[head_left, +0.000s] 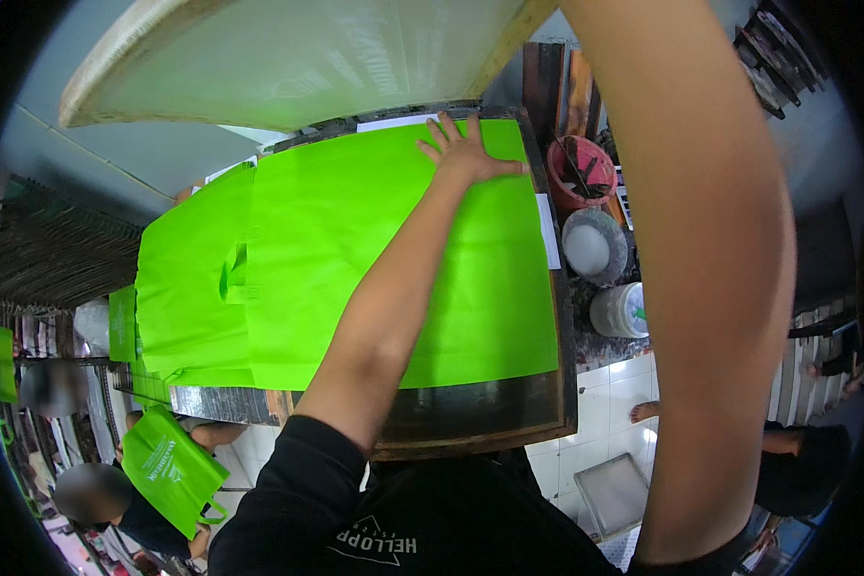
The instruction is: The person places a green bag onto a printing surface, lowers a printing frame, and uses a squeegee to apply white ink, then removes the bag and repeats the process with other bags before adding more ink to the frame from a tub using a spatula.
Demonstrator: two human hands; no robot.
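Hand flat at far edge of green fabric

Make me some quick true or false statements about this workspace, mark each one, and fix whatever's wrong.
1. The left hand lies on the green fabric. True.
2. The left hand is curled into a fist. False: its fingers are spread apart.
3. A pink bucket stands to the right of the green fabric. True.
4. The right hand is visible on the green fabric. False: the right arm reaches past the top edge, and the right hand is out of view.
5. The bag at the lower left is red. False: that bag is green.
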